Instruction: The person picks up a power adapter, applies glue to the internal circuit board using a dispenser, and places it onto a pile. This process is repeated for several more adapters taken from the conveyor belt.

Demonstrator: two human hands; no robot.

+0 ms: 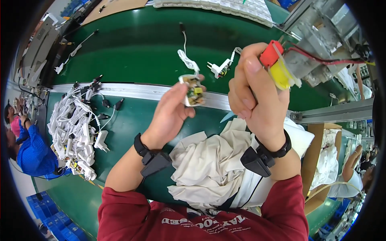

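Observation:
In my left hand (171, 106) is an open white power adapter (196, 91), its circuit board with a yellow part facing up. A white cord (187, 60) runs from it onto the green belt beyond. My right hand (259, 86) is raised with the fingers curled; what they hold, if anything, is hidden. Beside its thumb are a red block (272, 53) and a yellow block (281, 74) at the end of a wired metal fixture (321, 44). Below that hand a pale blue pointed tip (227, 116) shows; whether it is held I cannot tell.
A heap of white corded adapters (76, 124) lies on the left of the green table (124, 120). On the belt (132, 48) are another open adapter (219, 69) and a plug with cord (74, 52). Crumpled cream cloth (209, 160) lies before me. A cardboard box (315, 160) stands right.

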